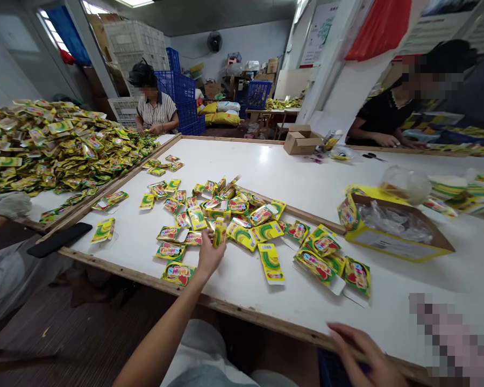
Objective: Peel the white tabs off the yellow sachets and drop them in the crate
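Note:
My left hand [210,257] is closed on a small yellow-green box [219,233], held on edge above the white table near a loose pile of similar printed boxes [237,204]. Several flat boxes lie under and left of that hand, one of them [178,273] by the wooden front edge. My right hand [361,352] hovers over the table's front edge at lower right, fingers stretched and slightly blurred, with nothing in them. Beyond it lies a cluster of boxes [318,263], some with white end flaps open.
A large yellow carton [399,242] with clear plastic bags stands at right, a small brown carton [302,141] behind. A big heap of packets [60,148] covers the left table. A dark phone-like slab [60,240] sits on the left edge. Scissors [374,157] lie farther back. Other people work nearby.

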Demonstrator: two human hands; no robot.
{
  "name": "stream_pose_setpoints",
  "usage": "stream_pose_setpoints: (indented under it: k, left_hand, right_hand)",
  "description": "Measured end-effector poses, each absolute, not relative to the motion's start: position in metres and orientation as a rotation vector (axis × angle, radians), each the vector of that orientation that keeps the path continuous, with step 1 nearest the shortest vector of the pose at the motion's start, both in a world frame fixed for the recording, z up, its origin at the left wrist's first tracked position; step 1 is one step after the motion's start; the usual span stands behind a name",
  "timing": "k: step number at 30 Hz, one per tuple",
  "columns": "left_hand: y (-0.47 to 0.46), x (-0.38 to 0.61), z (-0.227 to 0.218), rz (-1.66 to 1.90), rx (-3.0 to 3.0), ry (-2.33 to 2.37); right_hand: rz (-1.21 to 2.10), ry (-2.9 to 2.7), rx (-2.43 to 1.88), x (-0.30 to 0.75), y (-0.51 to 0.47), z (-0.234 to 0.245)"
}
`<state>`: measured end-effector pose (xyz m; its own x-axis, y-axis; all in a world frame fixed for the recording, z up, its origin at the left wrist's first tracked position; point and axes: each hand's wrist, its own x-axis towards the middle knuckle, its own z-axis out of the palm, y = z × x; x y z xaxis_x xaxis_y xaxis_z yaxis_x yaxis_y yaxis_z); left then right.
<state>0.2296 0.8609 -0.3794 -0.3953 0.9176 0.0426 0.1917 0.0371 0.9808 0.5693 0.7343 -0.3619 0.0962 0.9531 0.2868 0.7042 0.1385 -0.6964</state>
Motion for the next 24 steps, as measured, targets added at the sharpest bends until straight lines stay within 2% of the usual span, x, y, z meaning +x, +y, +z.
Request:
stream_pose_setpoints:
  k: [5, 10, 13, 18, 24]
  left_hand:
    - [0.821, 0.231, -0.380, 1.413, 0.880, 1.324]
    - [0.800, 0.257, -0.375, 1.311, 0.741, 1.023]
    - [0.796, 0.271, -0.375, 1.234, 0.837, 0.967]
    - [0.791, 0.278, -0.380, 1.335, 1.014, 0.955]
    - [0.796, 0.273, -0.380, 1.167, 1.263, 1.059]
  right_hand:
    - [0.811, -1.502, -1.347, 0.447, 0.782, -0.368]
    - [1.062, -1.313, -1.124, 0.405, 0.817, -0.384]
    - [1.065, -1.288, -1.105, 0.406, 0.818, -0.387]
    - [0.967, -1.289, -1.179, 0.418, 0.804, -0.392]
    - [1.027, -1.480, -1.191, 0.431, 0.803, -0.385]
